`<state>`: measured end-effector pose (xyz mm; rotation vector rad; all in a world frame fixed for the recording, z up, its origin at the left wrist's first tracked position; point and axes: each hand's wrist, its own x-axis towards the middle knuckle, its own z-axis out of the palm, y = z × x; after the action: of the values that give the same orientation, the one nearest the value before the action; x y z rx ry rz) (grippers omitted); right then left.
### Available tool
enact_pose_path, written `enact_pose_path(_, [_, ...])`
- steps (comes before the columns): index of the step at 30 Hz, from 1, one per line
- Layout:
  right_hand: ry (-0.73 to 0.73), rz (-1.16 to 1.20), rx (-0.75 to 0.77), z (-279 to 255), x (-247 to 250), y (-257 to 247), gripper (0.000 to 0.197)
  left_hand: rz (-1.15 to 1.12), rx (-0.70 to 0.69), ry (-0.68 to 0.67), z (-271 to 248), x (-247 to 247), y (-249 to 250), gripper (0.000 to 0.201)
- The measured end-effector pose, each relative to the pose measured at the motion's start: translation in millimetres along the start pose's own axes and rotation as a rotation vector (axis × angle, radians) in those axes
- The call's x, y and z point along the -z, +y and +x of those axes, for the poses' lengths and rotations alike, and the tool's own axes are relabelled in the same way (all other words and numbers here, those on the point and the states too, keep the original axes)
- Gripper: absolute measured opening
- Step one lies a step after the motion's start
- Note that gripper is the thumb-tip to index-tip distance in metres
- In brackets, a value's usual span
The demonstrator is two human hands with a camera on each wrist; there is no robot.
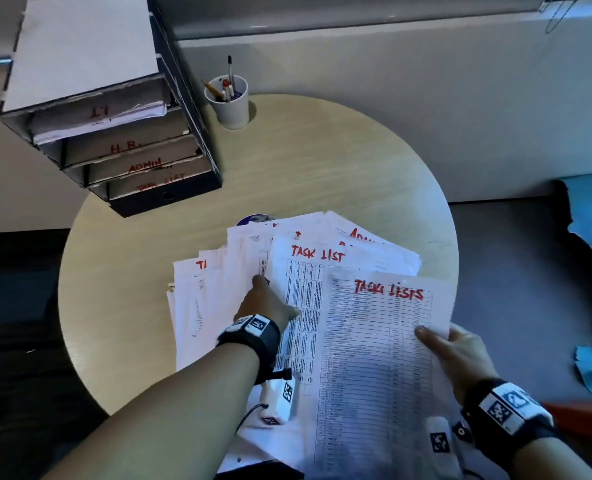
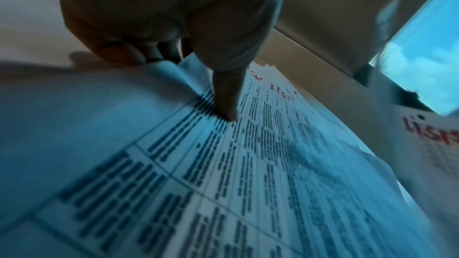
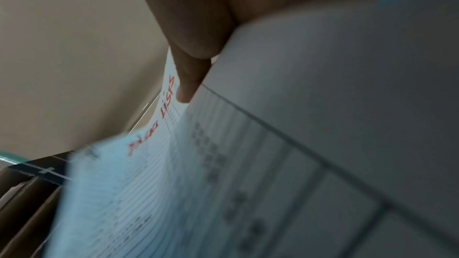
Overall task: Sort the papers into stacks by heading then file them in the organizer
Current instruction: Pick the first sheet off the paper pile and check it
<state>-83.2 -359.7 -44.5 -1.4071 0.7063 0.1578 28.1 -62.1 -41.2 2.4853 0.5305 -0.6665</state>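
A: Our right hand [image 1: 461,355] pinches the "TASK LISTS" sheet [image 1: 381,358] at its edge — lifted clear, prob. to start that stack.
B: And our left hand [image 1: 267,303], fingers [image 2: 224,95] curled on the fanned papers [image 1: 287,271] on the table [image 1: 322,168], pins them — 1 thumb pressing. Organizer [image 1: 114,133] back-left w/ 4 labelled trays; 1 pen cup [image 1: 228,102].

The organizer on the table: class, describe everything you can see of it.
The organizer is a dark, box-like stack of four open-fronted trays with a pale, flat top, standing at the far left edge of the round table, left of a white pen cup. Each tray holds white paper, and red handwriting marks the levels, top to bottom: "I.T", "H.R", "ADMIN", "TASK LIST". Paper edges jut raggedly from the top tray. Neither hand touches it.
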Motion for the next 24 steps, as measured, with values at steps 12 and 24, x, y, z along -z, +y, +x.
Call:
enact_pose_path(12, [-0.218, 0.056, 0.15, 11.3, -13.6, -10.8, 0.022, -0.623, -0.394, -0.349, -61.7, 36.1, -28.4, 0.015])
enact_pose_path(24, [-0.105, 0.289, -0.073, 1.2, 50.2, 33.7, 0.028, 0.35, -0.339, -0.093, -31.5, -10.0, 18.5, 0.072])
